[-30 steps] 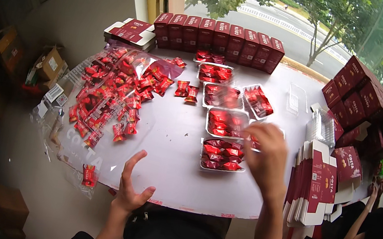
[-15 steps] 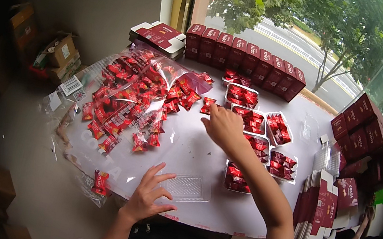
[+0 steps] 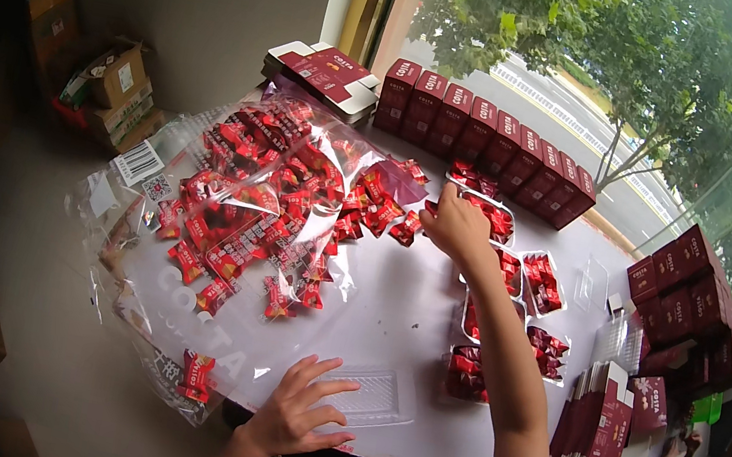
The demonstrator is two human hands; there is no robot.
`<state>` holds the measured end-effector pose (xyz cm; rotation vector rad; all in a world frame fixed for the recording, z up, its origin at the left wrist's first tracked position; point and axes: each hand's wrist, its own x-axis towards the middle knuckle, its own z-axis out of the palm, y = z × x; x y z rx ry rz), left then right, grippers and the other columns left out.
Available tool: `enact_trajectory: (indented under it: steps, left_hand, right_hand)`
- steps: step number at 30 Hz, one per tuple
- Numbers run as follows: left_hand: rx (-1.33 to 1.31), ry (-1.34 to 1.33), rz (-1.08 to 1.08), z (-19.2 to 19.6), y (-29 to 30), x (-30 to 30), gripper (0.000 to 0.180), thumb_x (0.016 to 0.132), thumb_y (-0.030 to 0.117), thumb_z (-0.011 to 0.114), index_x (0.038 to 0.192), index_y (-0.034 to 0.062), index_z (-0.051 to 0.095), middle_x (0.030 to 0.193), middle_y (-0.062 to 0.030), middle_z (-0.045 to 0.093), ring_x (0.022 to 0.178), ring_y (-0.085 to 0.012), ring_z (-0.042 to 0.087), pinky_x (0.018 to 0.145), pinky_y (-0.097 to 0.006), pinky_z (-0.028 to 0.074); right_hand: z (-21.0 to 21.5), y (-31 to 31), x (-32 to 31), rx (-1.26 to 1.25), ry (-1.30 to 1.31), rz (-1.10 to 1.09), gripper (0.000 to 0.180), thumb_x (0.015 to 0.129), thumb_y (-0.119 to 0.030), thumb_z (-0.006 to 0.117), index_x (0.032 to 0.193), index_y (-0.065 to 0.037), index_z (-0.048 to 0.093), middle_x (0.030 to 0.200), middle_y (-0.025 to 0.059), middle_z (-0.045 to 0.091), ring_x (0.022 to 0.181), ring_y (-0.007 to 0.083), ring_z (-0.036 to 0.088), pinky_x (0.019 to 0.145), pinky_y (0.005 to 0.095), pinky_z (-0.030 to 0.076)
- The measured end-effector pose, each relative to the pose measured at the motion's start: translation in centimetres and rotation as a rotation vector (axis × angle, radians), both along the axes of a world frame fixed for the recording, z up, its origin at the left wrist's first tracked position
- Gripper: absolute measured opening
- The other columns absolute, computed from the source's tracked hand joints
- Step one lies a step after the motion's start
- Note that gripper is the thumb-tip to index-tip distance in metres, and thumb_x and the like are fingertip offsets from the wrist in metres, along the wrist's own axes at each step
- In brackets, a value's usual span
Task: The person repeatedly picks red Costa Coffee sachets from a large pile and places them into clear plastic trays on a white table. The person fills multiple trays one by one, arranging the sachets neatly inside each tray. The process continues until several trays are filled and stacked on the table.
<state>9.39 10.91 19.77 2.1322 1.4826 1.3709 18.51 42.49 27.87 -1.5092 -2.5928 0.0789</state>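
Note:
My right hand (image 3: 463, 225) reaches across the table with its fingers pinched together. A small red packet (image 3: 430, 207) peeks out at the fingertips, mostly hidden by the hand. Just left of it another red packet (image 3: 405, 228) lies on the table. Clear plastic trays (image 3: 543, 283) filled with red packets stand in a group around and under my right forearm. My left hand (image 3: 297, 408) is open, fingers spread, beside an unfilled clear tray (image 3: 372, 396) at the near edge. A large clear bag (image 3: 190, 296) on the left holds many red packets, some spilling from its mouth.
A row of dark red boxes (image 3: 496, 144) lines the window side, with flat cartons (image 3: 324, 76) at its left end. More boxes (image 3: 688, 302) are stacked at the right, above folded cartons (image 3: 594, 427). Another person's hand (image 3: 677, 455) shows at the far right.
My right hand has moved slightly away from me, toward the far filled trays. My left hand stays spread near the unfilled tray. The whole view has shifted a little.

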Motion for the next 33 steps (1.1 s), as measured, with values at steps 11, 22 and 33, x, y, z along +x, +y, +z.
enact_trajectory:
  steps: [11, 22, 33]
  left_hand:
    - [0.014, -0.007, -0.006, 0.3, 0.1, 0.0, 0.026, 0.071, 0.031, 0.082, 0.072, 0.0138, 0.063, 0.118, -0.0041, 0.065, 0.123, -0.0326, 0.051, 0.103, -0.052, 0.039]
    - [0.027, 0.005, -0.045, 0.4, 0.2, 0.1, 0.025, 0.073, 0.030, 0.081, 0.072, 0.0132, 0.062, 0.117, -0.0042, 0.065, 0.123, -0.0314, 0.051, 0.102, -0.051, 0.040]
    - [0.025, 0.017, -0.033, 0.4, 0.1, 0.0, 0.025, 0.073, 0.029, 0.081, 0.073, 0.0127, 0.061, 0.116, -0.0039, 0.066, 0.123, -0.0312, 0.052, 0.101, -0.051, 0.042]
  right_hand:
    - [-5.1, 3.1, -1.6, -0.117, -0.163, -0.089, 0.040, 0.089, -0.028, 0.049, 0.114, 0.001, 0.039, 0.098, 0.0257, 0.067, 0.092, 0.0405, 0.066, 0.077, 0.0497, 0.051]
    - [-5.0, 3.1, -1.6, 0.145, -0.038, 0.657, 0.035, 0.075, -0.003, 0.059, 0.109, 0.000, 0.051, 0.108, 0.0177, 0.056, 0.100, 0.0366, 0.055, 0.083, 0.0441, 0.049]
    - [-2.0, 1.4, -3.5, -0.064, 0.273, 0.629, 0.035, 0.075, -0.016, 0.069, 0.108, -0.007, 0.061, 0.099, 0.0108, 0.064, 0.094, 0.0325, 0.062, 0.079, 0.0402, 0.051]
